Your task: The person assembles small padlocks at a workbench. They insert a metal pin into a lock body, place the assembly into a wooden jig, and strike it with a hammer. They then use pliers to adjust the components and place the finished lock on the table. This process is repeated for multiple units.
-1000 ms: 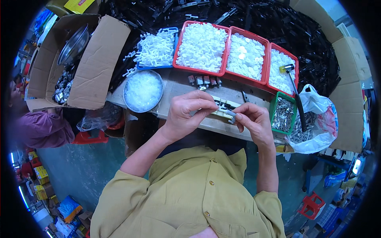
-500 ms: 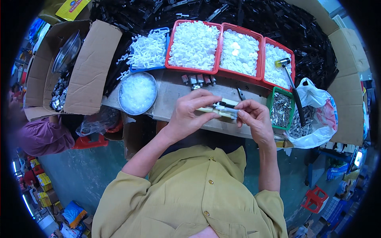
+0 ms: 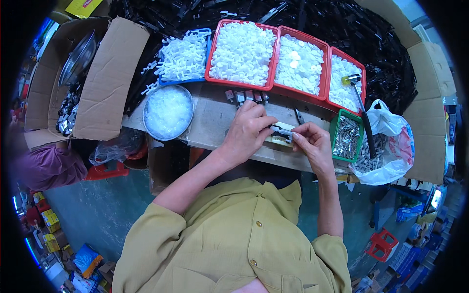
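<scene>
both hands point(image 3: 281, 134) meet, fingers pinched together.

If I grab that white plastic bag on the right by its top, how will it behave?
The white plastic bag looks thin and crumpled, so it would probably be floppy and sag. It seems to hold small grey metal parts, so it is likely bottom-heavy for its size. Its mouth gapes open, so parts might spill if it tips.
</scene>
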The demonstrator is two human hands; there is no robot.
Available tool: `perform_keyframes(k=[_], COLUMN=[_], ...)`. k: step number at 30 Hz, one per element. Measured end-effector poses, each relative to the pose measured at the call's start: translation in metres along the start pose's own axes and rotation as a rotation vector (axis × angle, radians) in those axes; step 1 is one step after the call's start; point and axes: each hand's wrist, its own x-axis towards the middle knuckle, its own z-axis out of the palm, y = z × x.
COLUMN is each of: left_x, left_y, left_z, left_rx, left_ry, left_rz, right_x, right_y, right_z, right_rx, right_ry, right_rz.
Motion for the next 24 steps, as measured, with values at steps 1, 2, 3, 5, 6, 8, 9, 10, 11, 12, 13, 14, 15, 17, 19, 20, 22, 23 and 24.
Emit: perform_keyframes(k=[1,2,3,5,6,8,9,10,11,12,13,14,15,17,19,20,22,23,24], left_x=[0.001,0.001,0.001,0.000,0.001,0.002,0.002,0.002,0.001,0.001,0.002,0.002,0.002,0.002,0.002,0.002,0.002,0.002,0.001], left_y=[0.000,0.000,-0.001,-0.003,-0.003,-0.002,-0.002,-0.001,-0.001,-0.001,0.000,0.000,0.000,0.000,0.001,0.001,0.000,0.000,0.000], left_z=[0.000,0.000,0.000,0.000,-0.001,-0.001,-0.002,-0.002,-0.003,-0.003,-0.004,-0.004,-0.005,-0.005,-0.005,-0.005,-0.004,-0.004,-0.005], left_rx=[-0.007,-0.014,-0.009,-0.001,0.020,0.058,0.072,0.083,0.095,0.099,0.101,0.103,0.109,0.121,0.122,0.122,0.121,0.120,0.122], left_ry=[-0.001,-0.002,-0.013,-0.040,-0.047,-0.061,-0.068,-0.072,-0.076,-0.080,-0.085,-0.091,-0.095,-0.096,-0.100,-0.101,-0.101,-0.099,-0.101], left_rz=[-0.008,-0.016,-0.007,0.013,0.027,0.056,0.056,0.058,0.060,0.061,0.061,0.061,0.061,0.060,0.060,0.059,0.071,0.077,0.079], right_x=[0.001,0.002,0.004,0.006,0.008,0.010,0.010,0.010,0.010,0.009,0.008,0.009,0.010,0.011,0.011,0.010,0.009,0.009,0.009], right_y=[0.001,0.001,0.000,0.000,0.001,0.002,0.002,0.002,0.002,0.002,0.002,0.004,0.008,0.010,0.007,0.006,0.004,0.004,0.004], right_z=[0.000,0.000,-0.001,-0.003,-0.003,-0.005,-0.007,-0.008,-0.009,-0.010,-0.012,-0.013,-0.013,-0.014,-0.014,-0.014,-0.014,-0.014,-0.014], right_rx=[0.001,-0.007,-0.016,-0.066,-0.108,-0.157,-0.163,-0.173,-0.183,-0.193,-0.203,-0.196,-0.190,-0.203,-0.239,-0.227,-0.203,-0.210,-0.216], right_ry=[-0.013,-0.029,-0.045,-0.062,-0.064,-0.068,-0.070,-0.072,-0.070,-0.069,-0.067,-0.065,-0.063,-0.061,-0.057,-0.054,-0.049,-0.046,-0.043], right_rz=[-0.001,0.019,0.040,0.053,0.048,0.028,0.013,-0.003,0.006,0.014,0.026,0.003,-0.020,-0.039,-0.028,-0.015,0.011,0.017,0.023])
